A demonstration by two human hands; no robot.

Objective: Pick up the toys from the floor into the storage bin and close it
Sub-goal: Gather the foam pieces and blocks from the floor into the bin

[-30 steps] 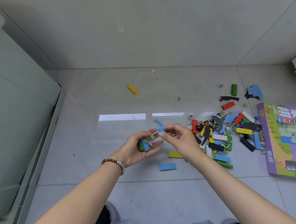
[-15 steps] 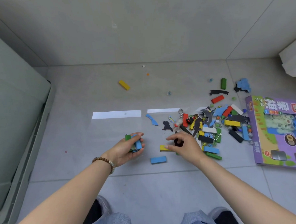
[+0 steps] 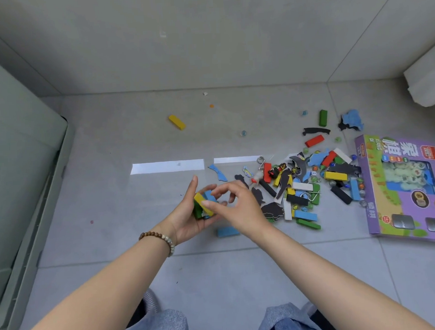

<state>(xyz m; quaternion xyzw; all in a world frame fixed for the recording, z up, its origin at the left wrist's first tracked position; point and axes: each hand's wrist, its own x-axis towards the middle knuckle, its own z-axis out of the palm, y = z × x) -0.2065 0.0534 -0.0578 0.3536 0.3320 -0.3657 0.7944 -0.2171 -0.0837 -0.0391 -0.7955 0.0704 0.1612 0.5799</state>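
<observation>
Left hand: palm up over the floor. Its grip is curled round a bunch of blocks, and the thumb sticks up.
Bunch of blocks: green, blue and yellow ones, all sitting in the left palm.
Right hand: right next to the left hand. Its grip is pinched on the yellow block at the top of the bunch. The thumb tip is on it and the first finger bends over it.
Blue block: flat on the floor, just under the two hands.
Toy pile: lots of colored blocks, dark flat shapes, marbles and wire rings, on the floor to the right of the hands.
Far yellow block: alone on the floor, well apart from the pile.
Purple game box: lies flat at the right of the pile.
Storage bin: big and grey-green, at the left edge, well apart from the toys. Only part of it shows.
Bead bracelet: on the left wrist.
</observation>
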